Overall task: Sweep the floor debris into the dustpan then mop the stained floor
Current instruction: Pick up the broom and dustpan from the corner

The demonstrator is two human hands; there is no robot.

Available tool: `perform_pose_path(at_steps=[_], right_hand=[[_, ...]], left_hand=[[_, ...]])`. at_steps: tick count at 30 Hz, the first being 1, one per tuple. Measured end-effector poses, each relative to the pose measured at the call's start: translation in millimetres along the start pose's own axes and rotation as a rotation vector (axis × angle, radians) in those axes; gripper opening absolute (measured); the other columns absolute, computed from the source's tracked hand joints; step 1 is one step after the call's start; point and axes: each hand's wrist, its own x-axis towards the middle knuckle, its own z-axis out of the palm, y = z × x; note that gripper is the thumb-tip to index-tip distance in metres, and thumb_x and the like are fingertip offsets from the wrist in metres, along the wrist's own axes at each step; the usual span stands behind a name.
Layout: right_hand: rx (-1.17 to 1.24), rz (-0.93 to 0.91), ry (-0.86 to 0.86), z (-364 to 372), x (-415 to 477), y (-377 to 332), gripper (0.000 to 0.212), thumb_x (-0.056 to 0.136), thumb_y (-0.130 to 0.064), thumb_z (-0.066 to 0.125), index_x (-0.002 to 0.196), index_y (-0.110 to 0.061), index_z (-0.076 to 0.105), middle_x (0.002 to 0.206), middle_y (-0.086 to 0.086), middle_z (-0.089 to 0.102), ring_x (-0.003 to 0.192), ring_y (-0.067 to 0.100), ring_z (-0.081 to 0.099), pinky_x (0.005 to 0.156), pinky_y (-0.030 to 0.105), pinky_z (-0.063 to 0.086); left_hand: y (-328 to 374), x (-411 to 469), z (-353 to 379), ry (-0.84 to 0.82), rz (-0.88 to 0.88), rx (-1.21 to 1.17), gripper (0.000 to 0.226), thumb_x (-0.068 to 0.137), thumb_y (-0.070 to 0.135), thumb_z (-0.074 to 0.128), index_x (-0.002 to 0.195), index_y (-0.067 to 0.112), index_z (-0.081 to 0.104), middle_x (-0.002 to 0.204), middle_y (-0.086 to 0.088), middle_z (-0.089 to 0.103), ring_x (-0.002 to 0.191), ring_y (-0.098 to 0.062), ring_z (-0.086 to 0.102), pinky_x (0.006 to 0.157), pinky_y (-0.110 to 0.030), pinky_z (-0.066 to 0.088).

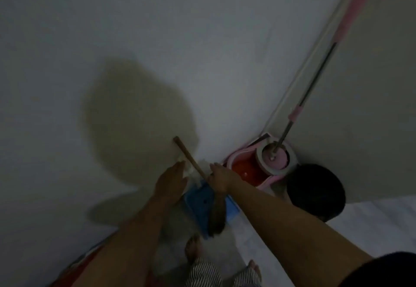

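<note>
The view is dim and blurred. A broom with a wooden handle (189,156) leans against the pale wall in a corner, its dark bristles (217,217) resting over a blue dustpan (198,203) on the floor. My right hand (219,178) is closed around the handle's lower part. To the left of the handle, my left hand (172,179) has its fingers stretched out, its tips at a small white thing (188,170) that I cannot identify. A pink mop bucket (245,169) with a round spinner (275,158) stands in the corner, and the mop's pole (310,88) leans up to the right.
A dark round object (315,193) sits right of the bucket. The white floor (371,226) spreads out to the right. My bare feet (193,248) and striped trousers are below the dustpan. A red object (78,266) lies at the lower left. A big shadow (135,118) falls on the wall.
</note>
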Motion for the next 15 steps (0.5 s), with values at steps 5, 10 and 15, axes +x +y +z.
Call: perform_pose_path(at_steps=[5,10,15], right_hand=[[0.073,-0.027,0.043,1.3,43.0,-18.5,0.042,0.098,-0.032,0.044,0.135,-0.014,0.05,0.134,0.01,0.053,0.12,0.028,0.055,0.102,0.042,0.044],[0.145,-0.064,0.147,6.0,81.1,-29.4,0.031,0.096,-0.029,0.05,0.122,-0.017,0.062,0.121,0.004,0.059,0.105,0.02,0.059,0.091,0.032,0.049],[0.134,-0.03,0.231,19.2,94.7,-31.9,0.02,0.093,-0.029,0.057,0.106,-0.018,0.067,0.104,0.001,0.054,0.095,0.016,0.053,0.082,0.028,0.045]], left_hand=[[-15.6,19.8,7.2,0.092,0.025,-0.004,0.06,0.099,0.033,0.048,0.154,0.017,0.029,0.153,-0.002,0.038,0.137,-0.016,0.043,0.105,-0.025,0.042],[-30.6,26.6,10.0,0.141,0.091,-0.044,0.059,0.096,0.03,0.056,0.15,0.019,0.037,0.143,-0.003,0.047,0.124,-0.015,0.054,0.092,-0.02,0.05],[-36.3,29.2,7.8,0.141,0.12,-0.144,0.054,0.095,0.024,0.057,0.147,0.021,0.042,0.148,0.002,0.044,0.132,-0.01,0.048,0.102,-0.021,0.047]])
